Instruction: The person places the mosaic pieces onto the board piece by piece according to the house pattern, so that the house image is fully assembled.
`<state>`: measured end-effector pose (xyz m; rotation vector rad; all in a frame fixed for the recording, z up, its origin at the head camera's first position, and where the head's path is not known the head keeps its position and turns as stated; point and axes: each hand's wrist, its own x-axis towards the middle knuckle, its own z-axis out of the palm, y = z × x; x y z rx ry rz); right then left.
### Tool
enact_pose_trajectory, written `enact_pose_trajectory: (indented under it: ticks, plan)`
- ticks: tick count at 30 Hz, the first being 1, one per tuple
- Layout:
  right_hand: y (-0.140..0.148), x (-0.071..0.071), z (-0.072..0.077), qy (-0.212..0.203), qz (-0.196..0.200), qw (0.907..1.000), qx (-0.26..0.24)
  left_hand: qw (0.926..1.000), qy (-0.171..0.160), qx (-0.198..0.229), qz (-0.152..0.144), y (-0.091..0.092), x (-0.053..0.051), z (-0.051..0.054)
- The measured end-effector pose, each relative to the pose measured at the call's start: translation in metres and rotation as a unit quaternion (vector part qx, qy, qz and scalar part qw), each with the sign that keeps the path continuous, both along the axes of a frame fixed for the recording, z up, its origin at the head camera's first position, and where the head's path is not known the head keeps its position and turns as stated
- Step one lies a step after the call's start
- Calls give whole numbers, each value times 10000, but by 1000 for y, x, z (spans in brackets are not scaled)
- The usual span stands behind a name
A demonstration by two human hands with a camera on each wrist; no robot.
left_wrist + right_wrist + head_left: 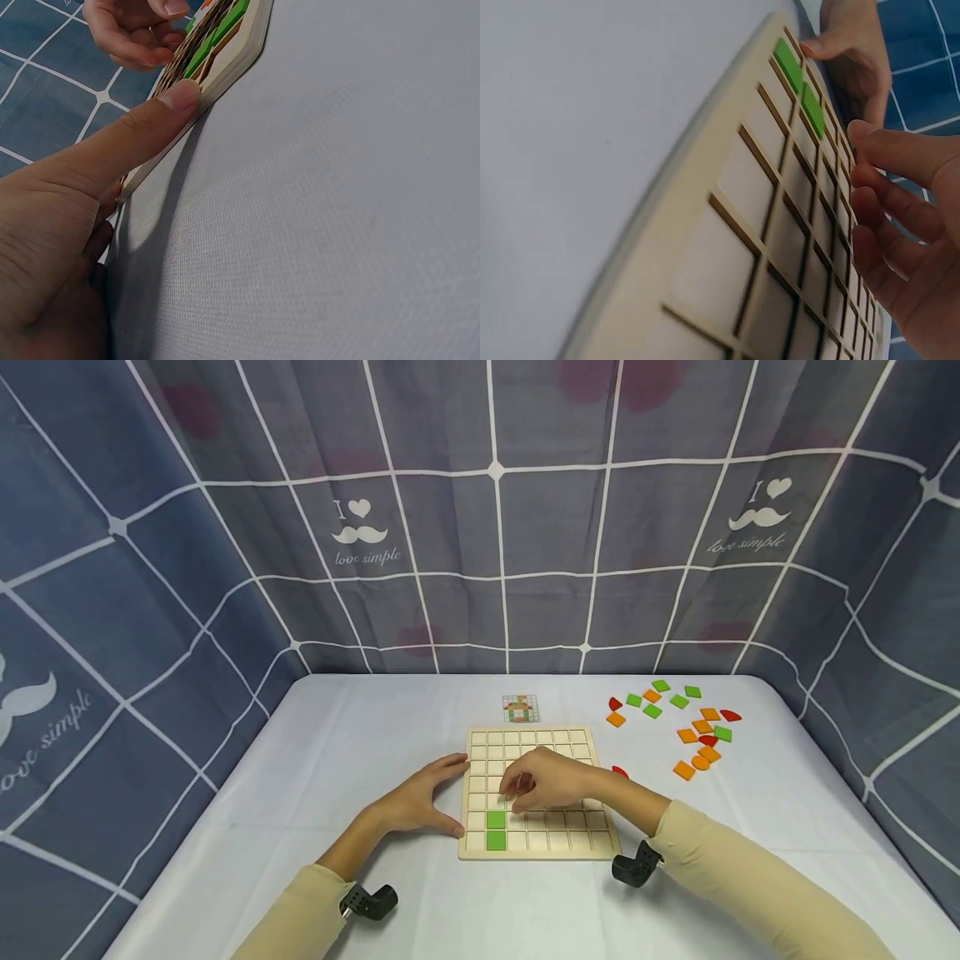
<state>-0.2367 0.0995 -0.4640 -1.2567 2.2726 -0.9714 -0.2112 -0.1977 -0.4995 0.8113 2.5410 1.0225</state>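
Gridded board (540,855) at the middle of the worktop (360,727), several of its cells hidden beneath the right hand (551,778); the card (521,708) beyond it is too small to read; a red piece (619,772) shows only in part beside the right forearm (630,797); the worktop's near edge is cut off. A broad stretch of worktop separates the board from the left edge; loose pieces (703,727) lie scattered toward the far right corner. Left hand (416,800) at the board's left side, its thumb touching the edge and spread apart from the fingers; right hand over the board, fingers bent, the thumb tip apart from them; two green tiles (496,820) occupy adjoining cells by the board's near left corner.
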Motion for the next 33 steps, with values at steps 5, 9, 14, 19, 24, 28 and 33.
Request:
enact_pose_trajectory:
  ticks: [5, 9, 14, 19, 24, 28, 33]
  plan:
    - [11, -4, 4, -20, -147, 9998, 101, 10000, -66, 24, 7, -1, 2, -1]
    - [21, -7, 8, -10, -211, 9997, 97, 10000, -49, 49, -4, -2, 2, -1]
    - [38, -13, 16, 89, -410, 9990, 123, 10000, -4, 86, -15, -1, 1, 0]
    - [58, -23, 23, 122, -658, 9975, 213, 9999, -59, 128, -14, 0, 1, 0]
    - [79, -29, 32, 39, -1026, 9945, 188, 9999, -77, 126, -21, 0, 1, 0]
    - [98, -38, 38, 43, -1381, 9903, 162, 9999, -49, 150, -44, 0, 0, -1]
    - [123, -52, 41, -100, -1917, 9811, 233, 9999, -41, 150, -57, 0, 0, 0]
